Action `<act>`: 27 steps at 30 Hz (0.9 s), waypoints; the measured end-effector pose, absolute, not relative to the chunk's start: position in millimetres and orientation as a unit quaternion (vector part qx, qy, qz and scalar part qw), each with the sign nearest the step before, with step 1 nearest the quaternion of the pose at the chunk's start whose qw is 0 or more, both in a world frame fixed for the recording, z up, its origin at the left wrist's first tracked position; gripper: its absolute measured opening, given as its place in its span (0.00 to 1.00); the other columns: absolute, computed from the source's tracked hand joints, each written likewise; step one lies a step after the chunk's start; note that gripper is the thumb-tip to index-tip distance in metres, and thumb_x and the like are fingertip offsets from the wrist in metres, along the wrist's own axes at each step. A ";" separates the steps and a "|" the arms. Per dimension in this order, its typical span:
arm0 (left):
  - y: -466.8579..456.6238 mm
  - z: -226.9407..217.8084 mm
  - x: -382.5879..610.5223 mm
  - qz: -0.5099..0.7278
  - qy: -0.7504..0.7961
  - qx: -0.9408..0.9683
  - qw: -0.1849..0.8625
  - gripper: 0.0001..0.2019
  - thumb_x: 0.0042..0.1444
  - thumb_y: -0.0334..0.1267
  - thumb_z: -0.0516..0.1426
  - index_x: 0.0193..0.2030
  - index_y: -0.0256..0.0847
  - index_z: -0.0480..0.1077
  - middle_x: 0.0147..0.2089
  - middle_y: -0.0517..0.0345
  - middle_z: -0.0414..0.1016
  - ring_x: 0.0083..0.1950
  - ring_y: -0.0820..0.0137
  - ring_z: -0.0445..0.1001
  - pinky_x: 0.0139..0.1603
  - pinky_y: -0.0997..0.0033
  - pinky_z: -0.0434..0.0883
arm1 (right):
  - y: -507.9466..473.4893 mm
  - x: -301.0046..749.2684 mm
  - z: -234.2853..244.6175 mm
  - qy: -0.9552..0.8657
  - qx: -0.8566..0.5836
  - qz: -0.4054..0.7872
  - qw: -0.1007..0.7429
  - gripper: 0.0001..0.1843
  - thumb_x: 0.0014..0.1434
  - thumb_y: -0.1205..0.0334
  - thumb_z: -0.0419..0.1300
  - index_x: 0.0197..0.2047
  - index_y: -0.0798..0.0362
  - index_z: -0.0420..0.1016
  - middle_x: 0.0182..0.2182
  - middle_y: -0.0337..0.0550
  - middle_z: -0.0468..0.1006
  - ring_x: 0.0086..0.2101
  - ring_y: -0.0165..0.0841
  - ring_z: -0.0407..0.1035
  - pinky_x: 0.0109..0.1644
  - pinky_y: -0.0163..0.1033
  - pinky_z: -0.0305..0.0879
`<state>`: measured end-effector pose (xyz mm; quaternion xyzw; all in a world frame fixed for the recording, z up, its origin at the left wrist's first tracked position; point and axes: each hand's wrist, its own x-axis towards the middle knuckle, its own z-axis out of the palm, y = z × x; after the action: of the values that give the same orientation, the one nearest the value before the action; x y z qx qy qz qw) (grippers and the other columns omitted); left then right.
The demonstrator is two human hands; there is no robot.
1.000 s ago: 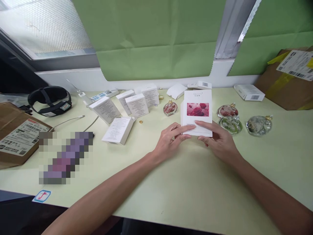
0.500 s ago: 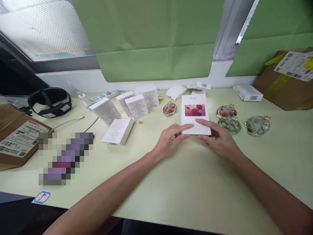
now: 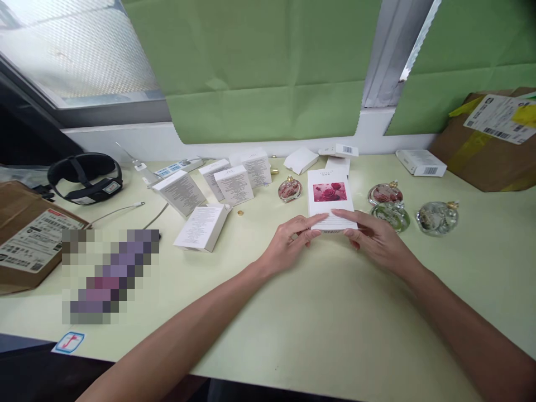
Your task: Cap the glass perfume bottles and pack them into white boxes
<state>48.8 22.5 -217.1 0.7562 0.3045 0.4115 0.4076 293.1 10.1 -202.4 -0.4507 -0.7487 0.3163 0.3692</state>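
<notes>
Between my two hands is a white box (image 3: pixel 329 206) with a picture of pink-red roses on its front. My left hand (image 3: pixel 292 237) grips its near left corner, thumb along the bottom edge and fingers on the front. On the near right corner, my right hand (image 3: pixel 374 237) holds it the same way. A pink glass perfume bottle (image 3: pixel 290 190) with a gold neck stands to the left of the box. Right of it are another pink bottle (image 3: pixel 386 194), a green bottle (image 3: pixel 391 216) partly behind my right hand, and a clear bottle (image 3: pixel 438 218).
Several white printed boxes (image 3: pixel 233 184) stand at left, beside a small gold ring (image 3: pixel 240 213). More white boxes (image 3: pixel 301 160) lie at the back. Cardboard cartons (image 3: pixel 469 151) sit at both sides. A black headset (image 3: pixel 86 177), cables and a blurred-out object (image 3: pixel 115 276) are on the left.
The box's bottom edge, with a barcode, now shows more between my thumbs. My hands keep their hold on the box, and the view has shifted slightly.
</notes>
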 end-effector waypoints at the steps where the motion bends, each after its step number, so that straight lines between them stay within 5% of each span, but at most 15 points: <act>1: 22.7 -215.7 48.4 0.402 0.308 0.764 0.400 0.21 0.68 0.46 0.52 0.66 0.52 0.66 0.39 0.57 0.72 0.35 0.73 0.69 0.43 0.69 0.69 | 10.6 292.9 -203.0 -0.745 -0.451 0.321 0.372 0.23 0.66 0.47 0.57 0.63 0.34 0.70 0.40 0.41 0.74 0.26 0.29 0.64 0.30 0.38 0.68; 5: 22.0 -208.6 48.9 0.382 0.341 0.770 0.381 0.28 0.70 0.48 0.48 0.74 0.53 0.47 0.56 0.50 0.73 0.56 0.64 0.70 0.55 0.63 0.67 | 9.2 287.4 -201.2 -0.768 -0.460 0.272 0.353 0.26 0.67 0.47 0.54 0.67 0.36 0.66 0.44 0.45 0.70 0.37 0.35 0.69 0.37 0.41 0.72; 8: 19.2 -205.5 51.3 0.421 0.371 0.743 0.365 0.38 0.67 0.50 0.53 0.76 0.55 0.33 0.71 0.47 0.58 0.67 0.60 0.62 0.62 0.57 0.63 | 2.5 277.3 -198.0 -0.795 -0.461 0.230 0.322 0.25 0.69 0.48 0.50 0.68 0.35 0.64 0.52 0.48 0.66 0.44 0.38 0.70 0.46 0.45 0.74; 13: 13.9 -202.9 54.9 0.434 0.425 0.728 0.318 0.47 0.57 0.52 0.63 0.75 0.52 0.40 0.76 0.47 0.44 0.75 0.52 0.47 0.71 0.49 0.53 | -14.2 258.9 -193.9 -0.819 -0.422 0.290 0.260 0.18 0.70 0.53 0.51 0.55 0.36 0.77 0.64 0.45 0.56 0.57 0.43 0.66 0.50 0.45 0.74; 16: 14.7 -201.2 54.6 0.452 0.431 0.696 0.355 0.46 0.56 0.51 0.64 0.74 0.48 0.43 0.73 0.45 0.53 0.73 0.54 0.53 0.71 0.50 0.55 | -18.6 255.9 -191.4 -0.813 -0.391 0.330 0.276 0.16 0.69 0.59 0.50 0.47 0.41 0.80 0.70 0.40 0.48 0.59 0.43 0.65 0.46 0.42 0.75; 20: 17.3 -201.3 53.0 0.477 0.408 0.667 0.401 0.43 0.54 0.50 0.66 0.70 0.46 0.48 0.68 0.46 0.60 0.69 0.58 0.61 0.68 0.53 0.59 | -13.3 262.0 -191.3 -0.742 -0.410 0.343 0.403 0.09 0.66 0.62 0.56 0.48 0.42 0.73 0.66 0.43 0.61 0.53 0.39 0.70 0.46 0.44 0.74; 24: 15.6 -201.8 52.8 0.484 0.326 0.683 0.440 0.42 0.50 0.48 0.68 0.67 0.47 0.53 0.66 0.47 0.63 0.67 0.57 0.64 0.65 0.56 0.65 | -6.5 270.9 -195.7 -0.715 -0.440 0.383 0.385 0.43 0.55 0.54 0.69 0.68 0.35 0.53 0.69 0.47 0.56 0.61 0.45 0.62 0.55 0.50 0.71; 27: 13.1 -200.9 53.1 0.463 0.303 0.691 0.465 0.42 0.48 0.46 0.70 0.66 0.45 0.54 0.65 0.45 0.66 0.65 0.56 0.66 0.64 0.54 0.66 | -5.2 272.2 -198.9 -0.727 -0.422 0.439 0.317 0.52 0.55 0.51 0.69 0.74 0.35 0.43 0.71 0.48 0.53 0.65 0.46 0.58 0.61 0.53 0.66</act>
<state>53.1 13.1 -200.9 0.6910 0.3034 0.4632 0.4646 272.2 -5.2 -198.9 -0.4221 -0.7272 0.4388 0.3169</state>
